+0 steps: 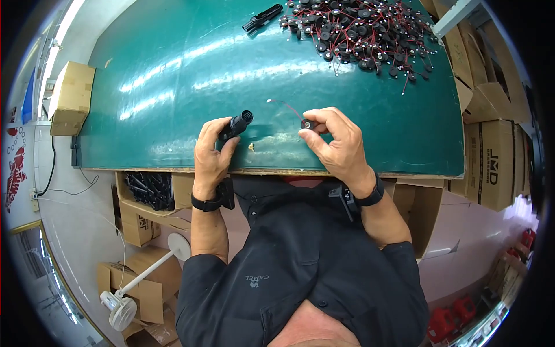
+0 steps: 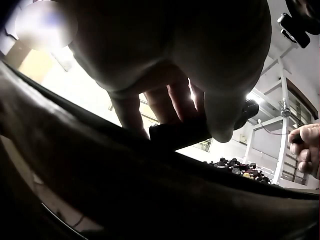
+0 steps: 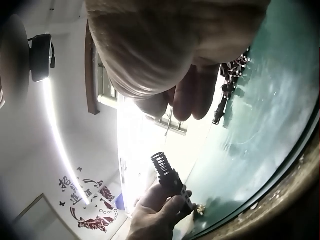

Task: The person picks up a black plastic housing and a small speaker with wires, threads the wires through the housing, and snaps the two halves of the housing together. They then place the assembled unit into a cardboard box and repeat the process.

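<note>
The left hand [image 1: 213, 151] grips a black tubular housing [image 1: 237, 124] with a ribbed, open end that points up and right. In the left wrist view the fingers and thumb wrap the dark housing [image 2: 182, 134]. Thumb and fingers of the right hand [image 1: 336, 141] pinch a small round black part [image 1: 307, 124], whose thin red wire [image 1: 286, 105] trails left to a small white tip. The two held things are apart, above the green table. In the right wrist view the housing [image 3: 167, 175] shows its ribbed end; the round part is hidden there.
A heap of round black parts with red wires [image 1: 358, 34] lies at the back right, a black housing [image 1: 262, 19] beside it. A small yellowish piece [image 1: 251, 147] lies near the front edge. Cardboard boxes [image 1: 72, 98] flank the table; an open box below holds black pieces [image 1: 151, 191].
</note>
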A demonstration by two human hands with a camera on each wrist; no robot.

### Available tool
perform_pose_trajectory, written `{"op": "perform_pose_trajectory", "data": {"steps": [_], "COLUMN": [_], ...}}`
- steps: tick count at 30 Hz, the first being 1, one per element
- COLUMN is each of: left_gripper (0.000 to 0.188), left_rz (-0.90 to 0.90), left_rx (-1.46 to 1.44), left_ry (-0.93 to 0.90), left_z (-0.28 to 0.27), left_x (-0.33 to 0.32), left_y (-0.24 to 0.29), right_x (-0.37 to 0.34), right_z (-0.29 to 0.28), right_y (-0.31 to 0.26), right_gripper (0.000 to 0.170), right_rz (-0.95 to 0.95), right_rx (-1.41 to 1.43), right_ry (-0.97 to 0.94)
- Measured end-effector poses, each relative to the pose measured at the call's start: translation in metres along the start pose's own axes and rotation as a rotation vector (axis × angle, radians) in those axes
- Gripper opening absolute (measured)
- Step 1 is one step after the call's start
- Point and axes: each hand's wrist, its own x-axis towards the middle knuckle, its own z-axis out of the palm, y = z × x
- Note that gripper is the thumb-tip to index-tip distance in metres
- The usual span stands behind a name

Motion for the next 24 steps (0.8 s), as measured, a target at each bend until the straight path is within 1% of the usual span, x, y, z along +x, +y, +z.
{"op": "perform_pose_trajectory", "data": {"steps": [3,4,7,8,11,12,15,17,24], "left_gripper": [0.048,0.048,0.048,0.047,0.046,0.046,0.047,0.048,0.050], "left_rz": [0.006,0.011,0.016,0.019,0.017,0.017,0.041,0.054,0.109], "left_rx": [-0.055,-0.086,-0.114,-0.129,-0.130,-0.131,-0.109,-0.100,-0.126], "left_ry": [0.048,0.073,0.103,0.118,0.132,0.140,0.102,0.078,0.092], "left_z": [0.005,0.007,0.012,0.012,0.014,0.015,0.014,0.015,0.017], "left_x": [-0.006,-0.008,-0.012,-0.013,-0.017,-0.018,-0.026,-0.027,-0.029], "left_y": [-0.008,-0.010,-0.014,-0.015,-0.016,-0.016,-0.025,-0.029,-0.032], "right_x": [0.001,0.001,0.000,-0.001,-0.002,-0.002,-0.003,-0.002,-0.003], "right_z": [0.006,0.007,0.011,0.013,0.016,0.017,0.018,0.020,0.028], "right_y": [-0.011,-0.014,-0.023,-0.024,-0.028,-0.029,-0.033,-0.036,-0.040], "right_gripper": [0.029,0.029,0.032,0.032,0.037,0.037,0.036,0.035,0.028], "right_rz": [-0.130,-0.128,-0.296,-0.293,-0.423,-0.418,-0.487,-0.487,-0.469], "right_rx": [0.056,0.060,-0.039,-0.036,-0.098,-0.098,-0.172,-0.180,-0.193], "right_ry": [-0.017,-0.016,-0.023,-0.021,-0.032,-0.029,-0.101,-0.114,-0.196]}}
